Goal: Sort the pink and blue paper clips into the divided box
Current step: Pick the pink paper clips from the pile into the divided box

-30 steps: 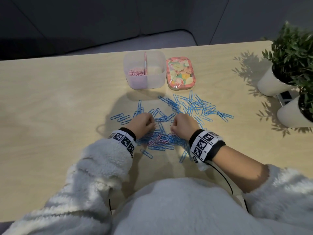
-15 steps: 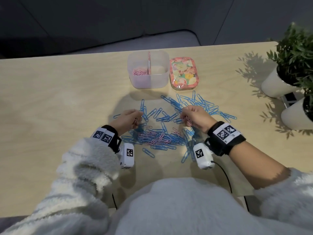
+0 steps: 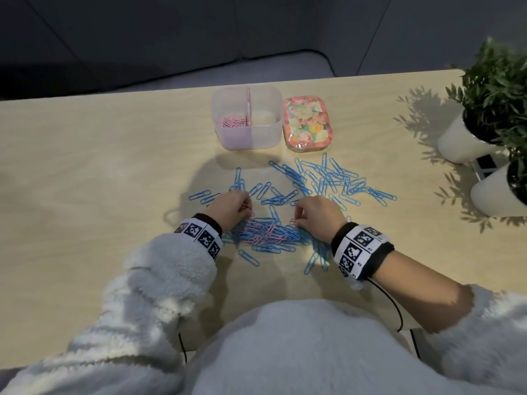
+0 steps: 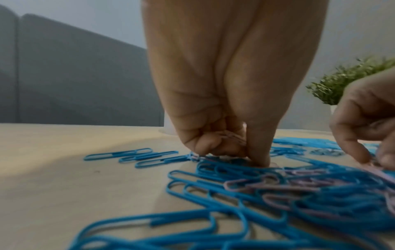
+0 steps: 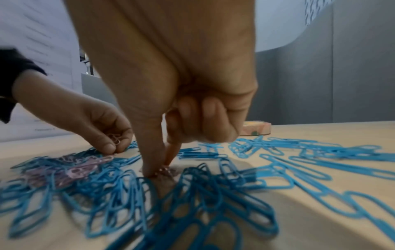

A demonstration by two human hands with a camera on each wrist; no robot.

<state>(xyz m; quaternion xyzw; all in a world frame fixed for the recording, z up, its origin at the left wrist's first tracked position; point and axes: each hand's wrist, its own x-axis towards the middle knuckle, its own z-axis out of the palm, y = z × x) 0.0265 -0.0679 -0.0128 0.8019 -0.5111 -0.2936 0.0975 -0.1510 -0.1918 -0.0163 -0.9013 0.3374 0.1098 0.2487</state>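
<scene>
Blue paper clips (image 3: 319, 178) lie scattered over the wooden table, with a mixed heap of pink clips (image 3: 263, 235) and blue ones close to me. My left hand (image 3: 232, 208) is down at the heap's left edge, fingers curled round a few pink clips (image 4: 232, 136). My right hand (image 3: 316, 213) is at the heap's right edge, thumb and forefinger pinching a pink clip (image 5: 163, 170) on the table. The clear divided box (image 3: 246, 121) stands at the back, with pink clips (image 3: 232, 122) in its left half.
A floral lid (image 3: 308, 124) lies right of the box. Two white pots with green plants (image 3: 467, 138) (image 3: 502, 192) stand at the table's right edge. Bare table stretches to the left (image 3: 85, 181).
Both hands have come back down onto the mixed heap from slightly further out. The right hand now pinches a pink clip at the heap's right edge.
</scene>
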